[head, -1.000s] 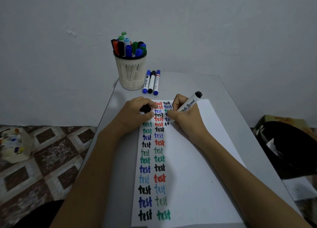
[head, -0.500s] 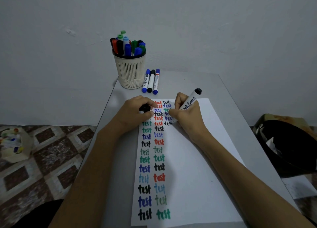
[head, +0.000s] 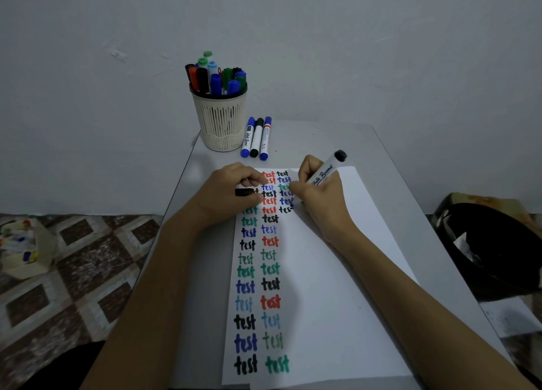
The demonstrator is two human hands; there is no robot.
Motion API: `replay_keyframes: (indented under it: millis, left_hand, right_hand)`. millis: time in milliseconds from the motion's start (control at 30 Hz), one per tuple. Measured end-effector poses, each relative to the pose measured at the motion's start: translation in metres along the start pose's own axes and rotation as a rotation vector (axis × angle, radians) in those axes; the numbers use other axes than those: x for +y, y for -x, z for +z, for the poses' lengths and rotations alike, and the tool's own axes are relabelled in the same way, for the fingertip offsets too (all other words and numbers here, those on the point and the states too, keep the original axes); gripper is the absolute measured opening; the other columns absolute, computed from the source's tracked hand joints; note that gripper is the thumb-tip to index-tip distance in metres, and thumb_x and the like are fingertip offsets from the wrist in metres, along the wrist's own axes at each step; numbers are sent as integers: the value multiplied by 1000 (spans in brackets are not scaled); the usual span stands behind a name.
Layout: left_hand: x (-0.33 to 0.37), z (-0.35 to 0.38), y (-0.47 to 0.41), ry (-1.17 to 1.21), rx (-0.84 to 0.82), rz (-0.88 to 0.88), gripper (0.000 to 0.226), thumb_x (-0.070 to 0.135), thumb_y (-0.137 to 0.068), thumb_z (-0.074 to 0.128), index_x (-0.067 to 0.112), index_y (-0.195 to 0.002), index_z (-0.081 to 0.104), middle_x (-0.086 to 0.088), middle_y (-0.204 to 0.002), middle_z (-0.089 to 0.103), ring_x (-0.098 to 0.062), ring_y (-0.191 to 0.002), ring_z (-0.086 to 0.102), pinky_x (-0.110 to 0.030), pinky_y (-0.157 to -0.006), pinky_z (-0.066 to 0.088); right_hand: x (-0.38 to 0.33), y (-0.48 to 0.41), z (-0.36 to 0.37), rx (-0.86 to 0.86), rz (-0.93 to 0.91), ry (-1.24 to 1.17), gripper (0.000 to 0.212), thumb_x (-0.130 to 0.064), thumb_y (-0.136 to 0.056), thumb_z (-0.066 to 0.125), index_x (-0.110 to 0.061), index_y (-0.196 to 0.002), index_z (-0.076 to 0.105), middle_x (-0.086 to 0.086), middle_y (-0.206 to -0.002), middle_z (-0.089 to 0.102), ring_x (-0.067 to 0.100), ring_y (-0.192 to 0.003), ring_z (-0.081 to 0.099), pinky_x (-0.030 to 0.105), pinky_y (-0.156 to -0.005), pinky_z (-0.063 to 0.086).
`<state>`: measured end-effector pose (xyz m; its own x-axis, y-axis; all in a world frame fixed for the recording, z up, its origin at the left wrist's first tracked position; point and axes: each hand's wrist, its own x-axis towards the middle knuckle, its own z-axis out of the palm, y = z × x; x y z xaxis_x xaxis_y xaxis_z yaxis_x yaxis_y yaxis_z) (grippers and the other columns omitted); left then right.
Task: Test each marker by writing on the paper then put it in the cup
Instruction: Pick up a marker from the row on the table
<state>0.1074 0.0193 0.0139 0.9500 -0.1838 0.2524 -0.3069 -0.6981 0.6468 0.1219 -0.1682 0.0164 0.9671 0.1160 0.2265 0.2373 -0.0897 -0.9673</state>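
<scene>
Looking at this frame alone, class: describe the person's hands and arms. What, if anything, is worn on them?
Both are bare. The left hand and right hand wear no gloves, and no ring shows on the visible fingers. The left forearm and right forearm carry no sleeve, watch or bracelet as far as the frame reaches.

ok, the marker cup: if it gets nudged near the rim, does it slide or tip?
Likely tips: the cup narrows toward its base and its markers stand above the rim, so weight sits high. The slotted wall looks light; a low push probably slides it. It stands near the table edge, so risky.
</scene>
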Motion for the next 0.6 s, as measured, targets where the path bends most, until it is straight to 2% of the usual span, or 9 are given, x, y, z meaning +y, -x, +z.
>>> replay_keyframes:
  millis: [100,233,267,333,433,500,600]
  left_hand:
    - [2,-4,1,19,-48,-30,33,10,-79,66,21,-109,62,1,-107,56,-9,-95,56,-13,-72,47]
    - [5,-7,4,53,-76,-37,37,-1,-77,60,21,-107,62,1,-106,55,-10,-96,56,-14,-73,48]
    - [5,-7,4,54,-62,-33,37,-3,-76,60,19,-106,62,1,-106,56,-10,-96,56,-15,-74,48]
    - [4,-7,3,54,-25,-22,37,-4,-75,60,18,-105,63,0,-103,59,-10,-95,58,-11,-74,47]
    - [5,-8,2,116,30,-24,37,-1,-76,63,20,-107,61,3,-100,62,-4,-92,58,-4,-70,44]
    - [8,-9,1,233,63,-2,38,5,-76,68,17,-111,59,4,-102,62,-2,-93,59,-7,-75,47]
    - [12,-10,-2,383,84,-20,41,7,-73,76,10,-110,58,4,-107,64,-6,-96,63,-15,-78,51]
  right_hand:
    - [-2,1,2,-19,4,23,36,15,-79,59,-10,-65,38,16,-68,47,32,-68,55,43,-61,52]
    - [-6,0,1,-66,44,-32,36,21,-77,56,-8,-67,38,15,-67,41,29,-69,48,27,-55,51]
    - [-5,0,1,-62,48,-45,34,21,-77,56,-7,-68,40,15,-68,42,28,-69,48,26,-54,51]
    - [-5,0,0,-9,44,-105,34,20,-78,57,-7,-66,40,15,-65,42,26,-61,47,30,-53,49]
    - [-5,0,-5,71,67,-371,35,7,-81,68,-12,-68,41,8,-59,44,11,-45,41,22,-45,41]
    - [-8,-1,-7,63,94,-510,31,1,-79,72,-11,-71,46,7,-63,51,12,-50,44,20,-43,40]
    - [-12,-5,-11,46,150,-682,11,-3,-84,68,-9,-79,59,9,-79,67,21,-72,63,24,-58,54]
